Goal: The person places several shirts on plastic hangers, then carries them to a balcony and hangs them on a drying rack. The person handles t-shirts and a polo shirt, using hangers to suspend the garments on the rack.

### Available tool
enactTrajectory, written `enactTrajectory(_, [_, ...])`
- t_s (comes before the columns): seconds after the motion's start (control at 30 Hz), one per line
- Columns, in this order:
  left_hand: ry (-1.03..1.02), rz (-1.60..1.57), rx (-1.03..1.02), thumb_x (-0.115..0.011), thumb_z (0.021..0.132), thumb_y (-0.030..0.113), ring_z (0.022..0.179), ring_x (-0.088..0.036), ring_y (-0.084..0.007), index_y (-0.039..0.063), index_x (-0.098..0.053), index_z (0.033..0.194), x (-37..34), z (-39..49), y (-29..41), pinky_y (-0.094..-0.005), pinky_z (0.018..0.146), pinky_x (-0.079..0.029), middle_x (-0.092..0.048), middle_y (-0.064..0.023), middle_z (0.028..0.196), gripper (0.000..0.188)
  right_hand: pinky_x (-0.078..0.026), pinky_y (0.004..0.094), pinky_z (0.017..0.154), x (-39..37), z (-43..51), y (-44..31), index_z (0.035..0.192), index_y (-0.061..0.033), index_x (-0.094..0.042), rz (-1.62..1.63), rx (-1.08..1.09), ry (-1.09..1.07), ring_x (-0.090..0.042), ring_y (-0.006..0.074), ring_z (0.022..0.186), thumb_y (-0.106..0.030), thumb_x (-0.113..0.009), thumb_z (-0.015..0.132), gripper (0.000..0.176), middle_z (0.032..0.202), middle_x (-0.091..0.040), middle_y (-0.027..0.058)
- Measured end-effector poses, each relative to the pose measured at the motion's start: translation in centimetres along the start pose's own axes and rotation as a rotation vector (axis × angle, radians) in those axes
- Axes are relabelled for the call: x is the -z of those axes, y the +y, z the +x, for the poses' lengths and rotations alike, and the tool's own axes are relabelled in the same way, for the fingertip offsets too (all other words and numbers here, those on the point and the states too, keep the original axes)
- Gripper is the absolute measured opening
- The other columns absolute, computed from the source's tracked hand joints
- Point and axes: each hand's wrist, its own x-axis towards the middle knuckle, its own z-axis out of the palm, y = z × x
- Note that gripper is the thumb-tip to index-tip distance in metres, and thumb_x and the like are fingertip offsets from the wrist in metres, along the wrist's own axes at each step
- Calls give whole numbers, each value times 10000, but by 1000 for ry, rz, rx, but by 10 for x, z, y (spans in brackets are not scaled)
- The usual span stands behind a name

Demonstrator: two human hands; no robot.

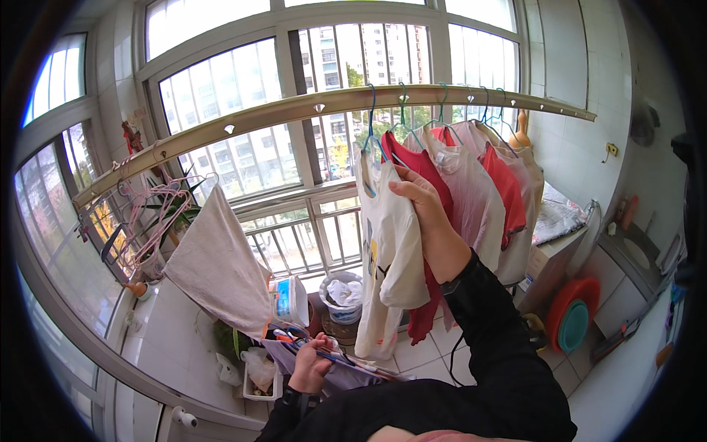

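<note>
With thumb and fingers, my right hand (422, 207) grips the shoulder of a white printed shirt (389, 243), which hangs from a blue hanger (371, 130) on the metal drying rail (287, 113). Right of it hang a red shirt (428, 171), a pale shirt (461, 182), another red garment (505, 188) and several light ones. Low in front of my body, my left hand (313, 362) holds a bunch of hangers (293, 337) with folded garments on them, a lilac one (342, 378) among them. A beige towel (221, 265) hangs left of centre, its lower tip close to the bunch.
Pink hangers (160, 210) and potted plants (152, 265) stand at the left by the window. Below are a planter holding a white bag (343, 298) and a white bin (262, 381). Red and teal basins (574, 326) lean at the lower right beside a cabinet (552, 259).
</note>
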Motion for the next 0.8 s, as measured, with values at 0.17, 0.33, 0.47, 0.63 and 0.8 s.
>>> enactTrajectory(0.17, [27,-14,19,-491,846,-70,826,-608,-284,8,-547,1054,2,3,-2,-406,790,-527,-607,-106,913,229,-489,282,747,-12,-20,-19,1318,-28,-490,-373,180,197,-580,137,848,-83,-685,831,527,1073,-585,71])
enactTrajectory(0.33, [-81,153,43,-460,886,-45,832,-618,-255,26,-546,1149,10,15,-4,-376,767,-526,-607,-110,931,286,-446,231,704,-40,-93,-33,1190,-24,-597,-1005,676,-54,-551,95,788,6,-631,863,330,1004,-595,48])
enactTrajectory(0.47, [-129,156,57,-477,896,-46,850,-619,-228,40,-538,1221,16,26,-7,-377,772,-528,-611,-111,969,341,-529,320,680,-40,-147,11,1093,-49,-673,-958,138,-621,-692,222,801,-15,-658,864,232,913,-690,117])
enactTrajectory(0.63, [-209,212,9,-538,925,-19,873,-619,-218,30,-547,1206,15,27,-15,-363,785,-529,-611,-88,964,285,-511,402,835,25,-162,125,1150,-44,-645,-1414,-277,-754,-646,332,984,-225,-570,931,294,1034,-670,169])
enactTrajectory(0.8, [-219,265,-57,-597,907,-26,875,-620,-195,26,-572,1174,7,21,-19,-334,792,-519,-623,-57,934,273,-501,386,847,87,-188,184,1120,-15,-642,-1149,-556,-794,-650,300,954,-184,-584,919,268,999,-666,169])
